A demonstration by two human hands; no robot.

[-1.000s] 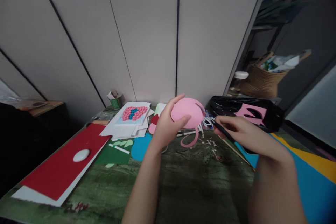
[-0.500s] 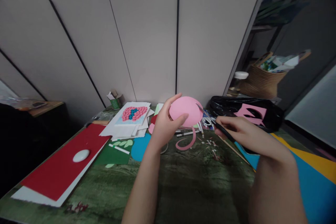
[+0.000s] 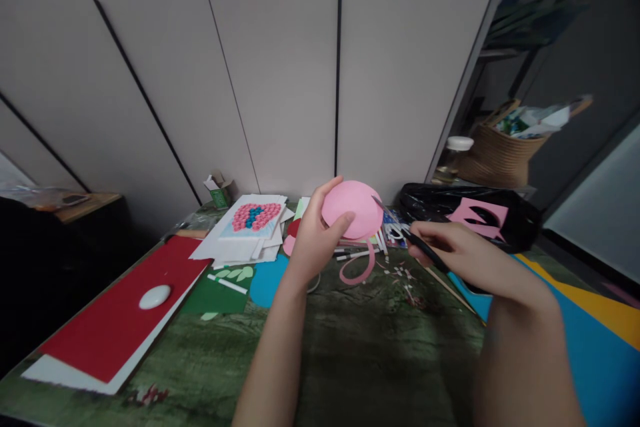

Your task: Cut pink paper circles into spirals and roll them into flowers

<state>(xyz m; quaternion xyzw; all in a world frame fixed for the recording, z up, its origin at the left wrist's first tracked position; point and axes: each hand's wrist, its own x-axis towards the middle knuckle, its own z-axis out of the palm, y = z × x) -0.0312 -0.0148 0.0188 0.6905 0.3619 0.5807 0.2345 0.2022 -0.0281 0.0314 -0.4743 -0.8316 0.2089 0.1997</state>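
Observation:
My left hand point(image 3: 320, 233) pinches a round pink paper disc point(image 3: 353, 203) at its left side, thumb in front and fingers behind. From the disc's right edge a narrow curled pink strip point(image 3: 369, 271) hangs down in a loop. My right hand point(image 3: 445, 243) is closed round black-handled scissors point(image 3: 411, 236), whose blades meet the right edge of the disc. Both hands are held above the green marbled table point(image 3: 370, 360). Small paper scraps point(image 3: 400, 273) lie beneath the scissors.
Red paper point(image 3: 135, 303) with a white oval object point(image 3: 155, 297) lies at left. Behind it are stacked white sheets with a pink-and-blue picture point(image 3: 257, 218). A black plastic bag point(image 3: 425, 195) holds pink cut-out paper point(image 3: 481, 217) at back right. Blue paper point(image 3: 595, 347) lies at right.
The disc and my left hand have shifted slightly left and up. The hanging strip has swung a little and curled into a tighter loop. My right hand has barely moved.

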